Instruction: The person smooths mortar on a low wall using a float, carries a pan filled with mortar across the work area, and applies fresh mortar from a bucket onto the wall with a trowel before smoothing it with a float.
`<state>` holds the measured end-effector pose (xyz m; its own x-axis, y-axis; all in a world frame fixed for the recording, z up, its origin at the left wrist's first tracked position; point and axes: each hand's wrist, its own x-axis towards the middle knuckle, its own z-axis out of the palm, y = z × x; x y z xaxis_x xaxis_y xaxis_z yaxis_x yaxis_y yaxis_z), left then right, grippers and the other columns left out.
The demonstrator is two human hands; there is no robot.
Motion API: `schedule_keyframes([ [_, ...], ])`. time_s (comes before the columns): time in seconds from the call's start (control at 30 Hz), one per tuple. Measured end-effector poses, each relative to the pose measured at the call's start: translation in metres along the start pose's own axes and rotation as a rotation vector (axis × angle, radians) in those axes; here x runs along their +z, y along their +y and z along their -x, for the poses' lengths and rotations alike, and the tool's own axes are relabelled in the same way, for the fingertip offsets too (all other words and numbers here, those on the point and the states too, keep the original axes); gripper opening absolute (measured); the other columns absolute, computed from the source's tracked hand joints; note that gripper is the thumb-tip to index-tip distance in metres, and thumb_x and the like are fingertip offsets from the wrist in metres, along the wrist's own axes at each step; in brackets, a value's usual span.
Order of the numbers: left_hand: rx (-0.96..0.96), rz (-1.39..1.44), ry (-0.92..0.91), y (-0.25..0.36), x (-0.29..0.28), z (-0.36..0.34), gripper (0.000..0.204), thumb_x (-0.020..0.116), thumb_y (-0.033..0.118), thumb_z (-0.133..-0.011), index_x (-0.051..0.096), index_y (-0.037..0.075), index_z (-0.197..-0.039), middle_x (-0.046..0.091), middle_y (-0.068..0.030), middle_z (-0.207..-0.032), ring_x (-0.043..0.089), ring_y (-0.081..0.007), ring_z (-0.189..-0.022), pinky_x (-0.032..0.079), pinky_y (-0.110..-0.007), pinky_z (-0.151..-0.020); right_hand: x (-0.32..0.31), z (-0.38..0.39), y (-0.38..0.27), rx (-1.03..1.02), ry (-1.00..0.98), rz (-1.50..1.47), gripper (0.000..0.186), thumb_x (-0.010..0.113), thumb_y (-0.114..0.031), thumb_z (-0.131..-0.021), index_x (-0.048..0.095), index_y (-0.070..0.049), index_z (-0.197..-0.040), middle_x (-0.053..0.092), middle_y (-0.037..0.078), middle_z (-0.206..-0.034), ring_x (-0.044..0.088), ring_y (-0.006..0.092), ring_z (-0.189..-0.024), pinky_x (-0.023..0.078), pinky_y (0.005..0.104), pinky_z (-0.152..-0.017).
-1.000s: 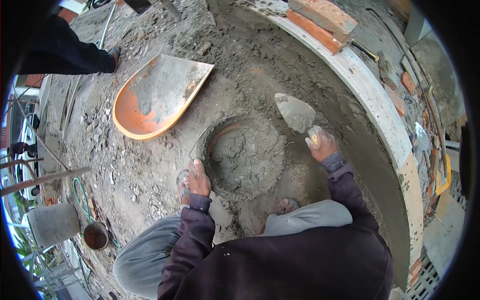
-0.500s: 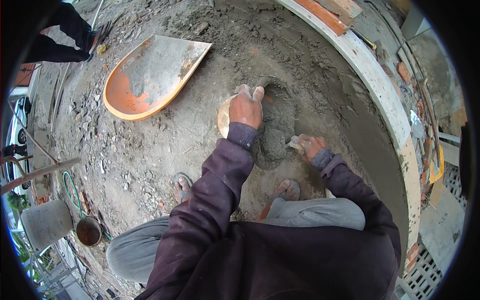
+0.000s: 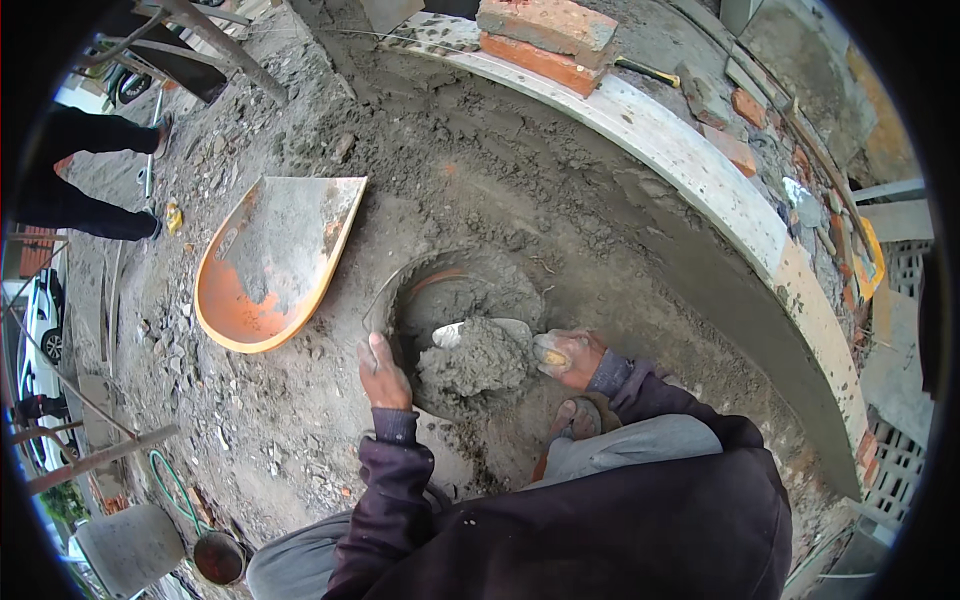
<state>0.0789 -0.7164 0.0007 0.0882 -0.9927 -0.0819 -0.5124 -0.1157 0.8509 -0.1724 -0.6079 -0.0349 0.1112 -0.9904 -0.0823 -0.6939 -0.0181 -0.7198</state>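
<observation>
A round dark bucket stands on the ground ahead of me, holding grey wet mortar, its thin wire handle lying over to the left. My left hand is at the bucket's outer left side, thumb and fingertips pointing up and slightly apart. Whether it presses on the wall cannot be made out. In my right hand is the handle of a trowel, closed in the fingers at the bucket's right edge. A thick heap of mortar covers most of the trowel's blade, over the bucket's mouth.
An orange scoop-shaped container coated with cement lies to the left. Beyond the bucket curves a pale low kerb with stacked bricks on it and wet mortar along its side. Another person's legs are at far left. Rubble covers the ground.
The bucket has gone from tipped to upright. My left hand has moved down and left to its side. The trowel now carries a heap of mortar. My view has shifted.
</observation>
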Motion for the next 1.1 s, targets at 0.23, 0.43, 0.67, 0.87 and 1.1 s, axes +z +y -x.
schedule_keyframes([
  [0.23,-0.153,0.225,-0.026,-0.042,-0.020,0.005,0.055,0.032,0.039,-0.085,0.040,-0.011,-0.105,0.046,-0.0230,-0.104,0.044,-0.0282,-0.095,0.030,-0.032,-0.085,-0.024,-0.031,0.015,0.032,0.061,-0.205,0.038,0.062,-0.023,-0.065,0.053,-0.001,-0.094,0.056,0.016,-0.083,0.055,0.0306,-0.076,0.044,0.0333,-0.066],
  [0.43,-0.092,0.191,0.058,-0.040,-0.017,0.006,0.052,0.030,0.037,-0.086,0.041,-0.011,-0.103,0.048,-0.0223,-0.102,0.044,-0.0272,-0.094,0.031,-0.032,-0.084,-0.077,-0.082,0.078,0.646,0.118,-0.836,0.024,0.058,-0.014,-0.073,0.047,0.000,-0.088,0.046,0.003,-0.062,0.045,0.0095,-0.043,0.039,0.0229,-0.034],
  [0.67,-0.071,0.072,-0.020,-0.037,-0.017,0.003,0.055,0.029,0.039,-0.086,0.041,-0.011,-0.104,0.048,-0.0228,-0.102,0.044,-0.0285,-0.097,0.030,-0.031,-0.086,-0.115,-0.053,0.103,0.583,0.213,-0.810,0.018,0.058,-0.014,-0.073,0.048,-0.001,-0.081,0.047,0.003,-0.060,0.046,0.0102,-0.042,0.039,0.0244,-0.034],
  [0.87,0.067,0.086,0.050,-0.008,-0.007,-0.003,0.040,0.033,0.029,-0.087,0.049,-0.007,-0.092,0.053,-0.0161,-0.086,0.048,-0.0229,-0.079,0.036,-0.031,-0.074,-0.125,0.028,0.047,0.407,0.455,-0.106,0.023,0.058,-0.013,-0.070,0.050,-0.002,-0.089,0.051,0.007,-0.063,0.052,0.0170,-0.051,0.043,0.0284,-0.045],
  [1.1,0.225,-0.127,-0.094,0.052,0.034,-0.028,0.033,0.043,0.031,-0.082,0.045,-0.002,-0.078,0.051,-0.0261,-0.063,0.050,-0.0423,-0.064,0.038,-0.043,-0.054,-0.070,-0.017,-0.004,-0.091,0.057,0.810,0.020,0.046,-0.010,-0.070,0.053,-0.012,-0.090,0.052,0.007,-0.074,0.055,0.0241,-0.066,0.045,0.0358,-0.059],
])
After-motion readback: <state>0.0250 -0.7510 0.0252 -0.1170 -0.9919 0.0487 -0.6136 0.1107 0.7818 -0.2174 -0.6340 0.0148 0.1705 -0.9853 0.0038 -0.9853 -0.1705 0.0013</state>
